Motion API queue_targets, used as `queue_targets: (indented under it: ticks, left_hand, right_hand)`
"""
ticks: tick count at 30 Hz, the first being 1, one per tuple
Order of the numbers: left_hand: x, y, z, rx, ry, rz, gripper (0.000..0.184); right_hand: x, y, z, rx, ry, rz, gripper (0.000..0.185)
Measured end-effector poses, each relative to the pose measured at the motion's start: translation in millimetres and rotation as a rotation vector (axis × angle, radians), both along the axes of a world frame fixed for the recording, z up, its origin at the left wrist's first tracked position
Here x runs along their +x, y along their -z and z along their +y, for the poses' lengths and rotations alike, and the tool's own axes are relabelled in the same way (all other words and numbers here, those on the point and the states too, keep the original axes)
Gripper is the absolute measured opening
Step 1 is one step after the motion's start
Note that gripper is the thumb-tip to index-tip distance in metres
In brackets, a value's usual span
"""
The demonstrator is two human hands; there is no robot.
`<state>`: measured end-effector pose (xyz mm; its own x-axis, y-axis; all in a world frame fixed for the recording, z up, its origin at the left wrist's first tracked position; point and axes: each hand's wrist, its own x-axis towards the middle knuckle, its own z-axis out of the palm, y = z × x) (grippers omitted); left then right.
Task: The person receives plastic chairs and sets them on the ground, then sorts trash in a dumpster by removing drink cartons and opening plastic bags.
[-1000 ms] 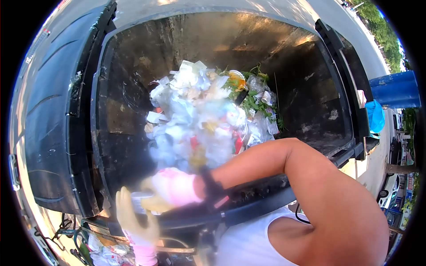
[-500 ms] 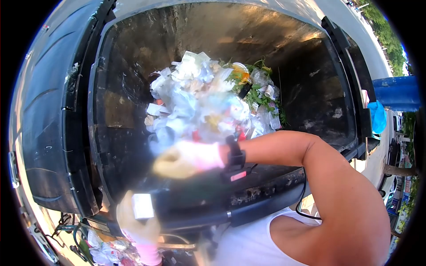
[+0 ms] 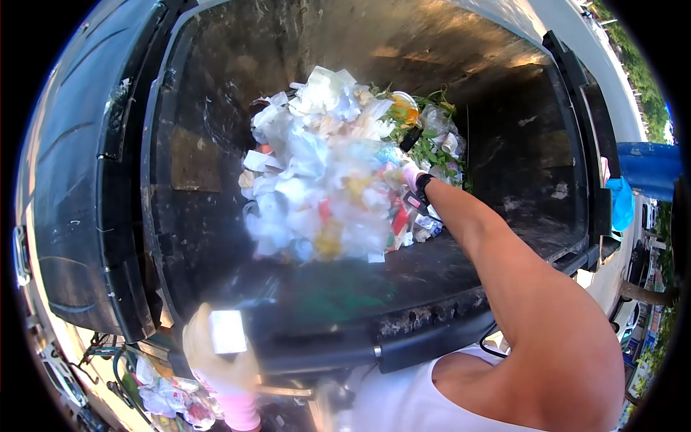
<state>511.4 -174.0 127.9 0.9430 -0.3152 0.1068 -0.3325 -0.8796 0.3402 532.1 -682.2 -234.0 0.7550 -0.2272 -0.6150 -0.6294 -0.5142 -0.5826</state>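
Note:
Inside a large black bin, a heap of waste (image 3: 302,155) shows white tissues, plastic bags, green leaves and an orange-coloured container (image 3: 404,109). My right hand (image 3: 404,173), in a glove with a pink cuff, reaches into the right part of this heap; its fingers are hidden among the waste and blurred. My left hand (image 3: 216,353), in a cream glove with a pink cuff, is at the bin's near left edge, closed round a small white box (image 3: 228,332).
The black bin's rim (image 3: 309,353) runs close in front of my body. An open black lid (image 3: 68,187) hangs on the left. Bagged waste (image 3: 169,396) lies at lower left. A blue barrel (image 3: 651,169) and a light-blue bag (image 3: 620,205) are on the right.
My right hand has moved away from my left hand, up and right into the heap. The white box, partly hidden earlier, now shows fully in my left hand. The view has shifted slightly.

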Motion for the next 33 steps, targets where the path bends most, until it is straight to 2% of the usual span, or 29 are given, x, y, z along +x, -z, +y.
queue_targets:
  ticks: [2,4,5,6,7,10,11,14,15,16,17,19,20,22,25,28,30,33]
  left_hand:
    - [-1,0,0,0.013,-0.012,0.005,0.068]
    - [-1,1,2,0.015,-0.003,0.0,0.068]
    - [-1,2,2,0.013,-0.002,-0.006,0.068]
    - [-1,2,1,0.013,-0.011,-0.009,0.068]
    - [-2,2,0,0.015,-0.019,-0.011,0.068]
    - [-2,0,-1,0.011,-0.021,-0.007,0.068]
    - [-2,0,-1,0.009,-0.018,-0.008,0.068]
    - [-1,3,4,-0.013,-0.003,-0.005,0.068]
    - [-1,2,4,-0.013,-0.001,-0.011,0.068]
    - [0,2,3,-0.013,-0.001,-0.015,0.067]
    - [0,2,3,-0.015,0.001,-0.018,0.067]
    - [-1,2,3,-0.009,0.005,-0.019,0.067]
    - [0,2,4,-0.003,0.007,-0.023,0.067]
    - [2,3,5,-0.011,0.011,-0.041,0.067]
    - [0,2,3,-0.015,0.002,-0.02,0.067]
    - [1,3,5,-0.011,-0.003,-0.021,0.067]
    - [0,3,6,-0.012,-0.003,-0.02,0.067]
    - [1,3,7,-0.018,0.005,-0.026,0.068]
  right_hand:
    - [2,14,1,0.062,0.1,-0.018,0.025]
    - [8,21,-6,0.232,0.233,-0.019,0.026]
    - [15,6,-3,0.323,0.273,-0.029,0.026]
    - [20,-12,-4,0.295,0.278,-0.07,0.018]
    - [22,-24,-10,0.414,0.133,-0.124,0.019]
    - [21,-23,-1,0.278,0.023,-0.218,0.011]
    - [23,-17,-3,0.129,-0.128,-0.199,0.009]
    - [27,-23,-3,-0.258,-0.121,-0.009,0.017]
    - [22,21,-28,0.359,0.099,-0.006,0.03]
    - [21,-7,-17,0.634,0.302,0.083,0.038]
    - [21,8,-20,0.234,0.14,0.024,0.038]
    - [20,-53,9,-0.574,0.078,0.044,0.039]
    - [11,-51,17,-0.868,0.115,-0.372,0.039]
    - [17,-78,14,-1.083,-0.152,-0.808,0.039]
    - [20,-101,28,-0.775,-0.396,-0.579,0.04]
    - [3,-107,69,-0.576,-0.527,-0.387,0.053]
    - [-12,-59,78,-0.58,-0.323,-0.324,0.062]
    - [-6,-43,88,-0.483,-0.027,-0.134,0.074]
